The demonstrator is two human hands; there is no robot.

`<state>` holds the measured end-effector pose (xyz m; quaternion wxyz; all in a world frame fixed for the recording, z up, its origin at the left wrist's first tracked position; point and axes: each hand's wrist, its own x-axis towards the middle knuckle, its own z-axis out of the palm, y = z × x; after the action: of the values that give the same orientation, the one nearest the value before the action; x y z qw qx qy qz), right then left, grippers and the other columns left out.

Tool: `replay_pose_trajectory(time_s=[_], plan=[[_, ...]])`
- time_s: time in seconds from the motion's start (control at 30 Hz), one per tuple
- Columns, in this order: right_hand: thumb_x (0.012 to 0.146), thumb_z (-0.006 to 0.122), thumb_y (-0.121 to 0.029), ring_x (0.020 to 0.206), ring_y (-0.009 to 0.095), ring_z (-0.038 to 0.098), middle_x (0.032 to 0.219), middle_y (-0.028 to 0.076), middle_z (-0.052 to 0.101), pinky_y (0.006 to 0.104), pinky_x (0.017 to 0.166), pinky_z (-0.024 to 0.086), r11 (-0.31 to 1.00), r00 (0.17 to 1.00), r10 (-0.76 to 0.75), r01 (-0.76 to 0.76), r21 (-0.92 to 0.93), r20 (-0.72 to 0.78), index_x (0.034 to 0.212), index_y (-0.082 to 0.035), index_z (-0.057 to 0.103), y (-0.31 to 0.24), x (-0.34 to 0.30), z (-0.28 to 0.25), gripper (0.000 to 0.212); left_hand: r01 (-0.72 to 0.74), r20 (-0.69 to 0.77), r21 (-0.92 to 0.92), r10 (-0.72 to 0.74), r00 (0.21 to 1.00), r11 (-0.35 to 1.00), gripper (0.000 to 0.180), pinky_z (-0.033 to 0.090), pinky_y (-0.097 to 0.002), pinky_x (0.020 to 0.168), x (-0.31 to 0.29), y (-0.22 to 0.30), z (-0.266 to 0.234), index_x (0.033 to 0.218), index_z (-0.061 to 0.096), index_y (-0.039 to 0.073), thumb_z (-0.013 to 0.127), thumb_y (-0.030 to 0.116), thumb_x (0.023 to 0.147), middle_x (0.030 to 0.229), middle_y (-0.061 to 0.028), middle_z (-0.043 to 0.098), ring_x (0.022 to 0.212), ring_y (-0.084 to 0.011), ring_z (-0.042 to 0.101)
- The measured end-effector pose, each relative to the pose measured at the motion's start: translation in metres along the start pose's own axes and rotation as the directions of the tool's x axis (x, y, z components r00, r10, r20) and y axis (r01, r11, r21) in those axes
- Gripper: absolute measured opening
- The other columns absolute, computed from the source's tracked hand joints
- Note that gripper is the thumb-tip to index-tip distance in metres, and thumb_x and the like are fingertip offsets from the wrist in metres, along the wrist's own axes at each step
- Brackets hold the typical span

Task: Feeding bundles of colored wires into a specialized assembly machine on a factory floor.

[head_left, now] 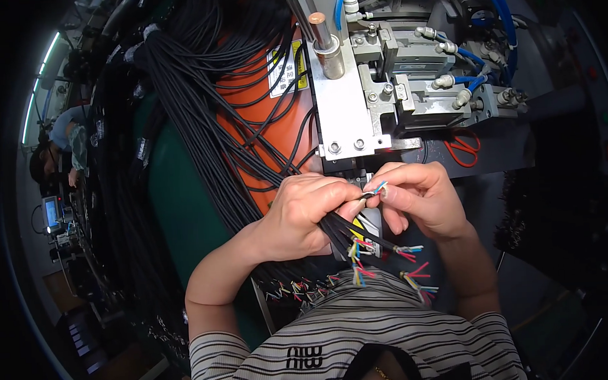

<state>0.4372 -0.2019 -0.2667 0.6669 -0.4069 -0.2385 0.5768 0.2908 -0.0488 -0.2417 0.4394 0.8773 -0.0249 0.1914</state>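
One black cable point(366, 196) is pinched in my right hand point(421, 198), coloured wire ends at the grey machine's point(354, 101) mouth; my left hand point(305, 213) clamps the bundle point(339, 230); many stripped cables point(301, 287) wait.

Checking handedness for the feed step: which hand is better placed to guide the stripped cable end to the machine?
Likely right hand: it pinches the cable's coloured wire tips just below the machine; left hand grips the black cable bundle.
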Motion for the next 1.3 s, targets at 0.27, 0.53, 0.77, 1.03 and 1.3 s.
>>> replay_pose_trajectory(time_s=[0.27, 0.53, 0.77, 1.03, 1.3], plan=[[0.079, 0.067, 0.003, 0.051, 0.016, 0.058, 0.077, 0.011, 0.062, 0.0280, 0.046, 0.043, 0.254, 0.797, -0.583, 0.361, -0.897, 0.156, 0.087, 0.003, 0.065, 0.010, 0.001, 0.008, 0.008, 0.078, -0.020, 0.144, -0.076, 0.997, 0.986, 0.010, 0.047, -0.0346, 0.052, -0.008, 0.001, 0.012, 0.088, 0.062, 0.000, 0.068, 0.007, 0.084, 0.066, -0.0101, 0.061, 0.055, -0.0268, 0.061], [0.079, 0.067, -0.008, 0.053, 0.028, 0.058, 0.071, 0.009, 0.053, 0.0373, 0.046, 0.046, 0.107, 0.885, -0.451, 0.183, -0.977, 0.116, 0.076, -0.003, 0.060, 0.012, 0.001, 0.003, 0.009, -0.081, 0.113, 0.515, 0.027, 0.993, 0.854, 0.037, 0.050, -0.0322, 0.058, -0.011, 0.004, 0.009, 0.110, 0.062, -0.005, 0.064, 0.006, 0.074, 0.087, -0.0091, 0.056, 0.071, -0.0217, 0.061], [0.080, 0.067, -0.007, 0.056, 0.027, 0.060, 0.076, 0.008, 0.056, 0.0366, 0.049, 0.047, 0.110, 0.868, -0.483, 0.196, -0.974, 0.121, 0.081, -0.003, 0.062, 0.015, 0.002, 0.003, 0.007, -0.097, 0.129, 0.529, 0.033, 0.991, 0.843, 0.044, 0.050, -0.0298, 0.058, -0.011, 0.001, 0.011, 0.115, 0.060, -0.007, 0.061, 0.005, 0.073, 0.087, -0.0088, 0.053, 0.072, -0.0200, 0.058], [0.079, 0.067, -0.008, 0.058, 0.024, 0.061, 0.075, 0.008, 0.054, 0.0349, 0.049, 0.047, -0.030, 0.844, -0.496, 0.217, -0.976, 0.203, 0.083, -0.003, 0.063, 0.014, 0.003, 0.004, 0.007, -0.191, 0.209, 0.524, 0.092, 0.974, 0.830, 0.046, 0.047, -0.0293, 0.055, -0.010, 0.003, 0.006, 0.116, 0.063, -0.005, 0.062, 0.008, 0.071, 0.082, -0.0081, 0.054, 0.067, -0.0195, 0.056], [0.074, 0.069, -0.002, 0.056, 0.029, 0.060, 0.073, 0.010, 0.058, 0.0359, 0.050, 0.048, -0.087, 0.919, -0.347, 0.167, -0.982, 0.186, 0.088, -0.001, 0.065, -0.001, 0.004, 0.008, 0.014, -0.187, 0.257, 0.608, 0.032, 0.966, 0.772, 0.047, 0.045, -0.0299, 0.054, -0.002, 0.012, 0.008, 0.114, 0.064, -0.005, 0.063, 0.009, 0.069, 0.081, -0.0072, 0.050, 0.067, -0.0194, 0.054]])
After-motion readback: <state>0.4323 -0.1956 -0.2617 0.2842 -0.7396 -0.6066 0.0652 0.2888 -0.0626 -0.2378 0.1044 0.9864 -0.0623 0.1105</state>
